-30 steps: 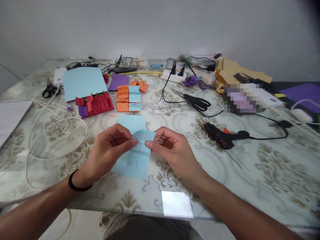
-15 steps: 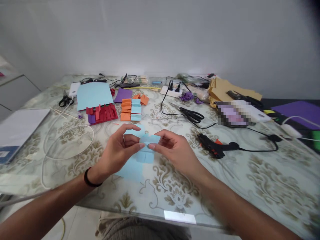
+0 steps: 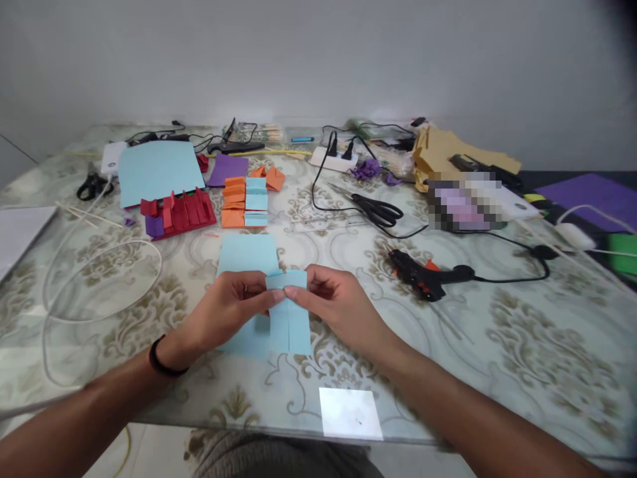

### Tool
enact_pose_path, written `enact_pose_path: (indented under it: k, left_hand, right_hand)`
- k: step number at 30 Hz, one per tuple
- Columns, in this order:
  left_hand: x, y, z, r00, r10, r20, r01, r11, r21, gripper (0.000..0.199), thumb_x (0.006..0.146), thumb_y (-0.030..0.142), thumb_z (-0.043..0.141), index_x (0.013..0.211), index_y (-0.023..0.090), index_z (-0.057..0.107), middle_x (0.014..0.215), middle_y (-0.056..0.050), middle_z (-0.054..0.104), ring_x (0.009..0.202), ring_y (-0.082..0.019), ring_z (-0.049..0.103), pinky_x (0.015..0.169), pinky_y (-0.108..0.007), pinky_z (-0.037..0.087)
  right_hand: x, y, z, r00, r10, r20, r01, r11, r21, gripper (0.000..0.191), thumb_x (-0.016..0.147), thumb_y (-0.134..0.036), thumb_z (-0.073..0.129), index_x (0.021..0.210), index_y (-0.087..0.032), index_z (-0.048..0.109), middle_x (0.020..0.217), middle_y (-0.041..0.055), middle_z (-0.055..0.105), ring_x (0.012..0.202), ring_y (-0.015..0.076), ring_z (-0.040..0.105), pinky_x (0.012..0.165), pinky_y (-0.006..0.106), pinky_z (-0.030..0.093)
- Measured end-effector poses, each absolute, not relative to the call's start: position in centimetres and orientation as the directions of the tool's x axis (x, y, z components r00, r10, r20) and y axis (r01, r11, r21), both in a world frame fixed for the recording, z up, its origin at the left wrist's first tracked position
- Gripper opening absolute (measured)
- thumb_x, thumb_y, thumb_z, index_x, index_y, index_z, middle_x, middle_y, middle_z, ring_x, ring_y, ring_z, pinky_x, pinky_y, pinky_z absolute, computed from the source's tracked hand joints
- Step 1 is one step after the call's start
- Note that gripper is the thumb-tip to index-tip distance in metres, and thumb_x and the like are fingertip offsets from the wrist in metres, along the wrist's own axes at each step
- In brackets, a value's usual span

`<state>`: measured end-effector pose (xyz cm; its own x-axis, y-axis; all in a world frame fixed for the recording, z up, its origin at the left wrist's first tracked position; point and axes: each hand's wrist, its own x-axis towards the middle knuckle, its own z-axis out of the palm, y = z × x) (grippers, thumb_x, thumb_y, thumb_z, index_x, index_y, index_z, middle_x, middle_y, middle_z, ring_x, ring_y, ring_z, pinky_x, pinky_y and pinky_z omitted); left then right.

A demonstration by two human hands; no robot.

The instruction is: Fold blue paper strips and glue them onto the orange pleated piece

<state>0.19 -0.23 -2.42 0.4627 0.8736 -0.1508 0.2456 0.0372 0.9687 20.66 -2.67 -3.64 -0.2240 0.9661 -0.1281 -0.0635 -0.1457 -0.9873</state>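
Both hands pinch the top edge of a small light-blue folded paper (image 3: 290,325) held just above the table near its front edge. My left hand (image 3: 229,309) grips the paper's upper left part, with a ring on one finger and a black band on the wrist. My right hand (image 3: 329,305) pinches the upper right part, fingertips almost meeting the left ones. The paper hangs down from the fingers with vertical creases. A flat light-blue sheet (image 3: 247,254) lies on the table right behind and under the hands.
A black glue gun (image 3: 423,277) with its cable lies right of the hands. Black scissors (image 3: 378,210), orange and blue folded pieces (image 3: 243,201), red folded pieces (image 3: 182,211), a large blue sheet (image 3: 155,170), a power strip (image 3: 332,158) and a white cable loop (image 3: 99,279) surround the table (image 3: 522,345).
The camera view tipped down and back. The folded blue paper has been opened downward and now hangs longer from my fingers; both hands stay pinched on its top edge.
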Motion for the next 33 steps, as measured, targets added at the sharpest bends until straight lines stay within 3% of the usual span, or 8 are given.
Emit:
enact_pose_path:
  k: [6,13,20,27,33]
  left_hand:
    - [-0.4,-0.4,-1.8,0.488,0.862,-0.140,0.306,-0.018,0.952,0.039,0.092,0.037,0.068,0.060,0.016,0.063,0.054,0.005,0.053,0.053,-0.008,0.044,0.052,-0.022,0.034]
    - [-0.9,-0.6,-1.3,0.538,0.837,-0.099,0.337,-0.106,0.936,0.044,0.101,0.039,0.055,0.065,0.017,0.065,0.061,0.003,0.064,0.060,-0.010,0.055,0.060,-0.023,0.041]
    - [-0.9,-0.5,-1.5,0.515,0.849,-0.119,0.272,-0.030,0.962,0.042,0.099,0.036,0.058,0.062,0.017,0.062,0.062,0.003,0.065,0.064,-0.011,0.060,0.064,-0.022,0.046]
    - [-0.5,-0.3,-2.0,0.428,0.886,-0.181,0.277,0.062,0.959,0.030,0.087,0.040,0.075,0.072,0.016,0.065,0.065,0.002,0.064,0.065,-0.013,0.064,0.061,-0.023,0.049]
    - [-0.7,-0.1,-1.9,0.440,0.889,-0.128,0.261,0.010,0.965,0.025,0.089,0.036,0.073,0.073,0.016,0.072,0.065,0.001,0.068,0.065,-0.012,0.066,0.063,-0.022,0.052]
  right_hand:
    - [20.7,-2.9,-3.8,-0.310,0.947,-0.079,-0.066,-0.104,-0.992,0.044,0.091,-0.050,0.072,0.071,-0.020,0.046,0.063,-0.0073,0.036,0.058,0.0092,0.030,0.053,0.026,0.023]
    - [20.7,-3.1,-4.0,-0.316,0.947,-0.055,-0.076,-0.083,-0.994,0.045,0.092,-0.047,0.072,0.069,-0.021,0.044,0.063,-0.0066,0.038,0.059,0.0096,0.032,0.054,0.027,0.024]
    - [20.6,-2.8,-3.5,-0.297,0.954,-0.046,-0.067,-0.069,-0.995,0.047,0.091,-0.053,0.072,0.068,-0.020,0.048,0.059,-0.0065,0.044,0.054,0.0085,0.034,0.050,0.025,0.024]
    - [20.6,-3.1,-3.7,-0.254,0.963,-0.091,-0.023,-0.100,-0.995,0.047,0.086,-0.051,0.077,0.065,-0.019,0.050,0.058,-0.0049,0.050,0.054,0.0095,0.041,0.051,0.025,0.030]
    - [20.5,-3.1,-3.7,-0.252,0.965,-0.070,-0.006,-0.074,-0.997,0.046,0.089,-0.052,0.074,0.065,-0.019,0.053,0.059,-0.0040,0.052,0.056,0.0099,0.044,0.053,0.025,0.032]
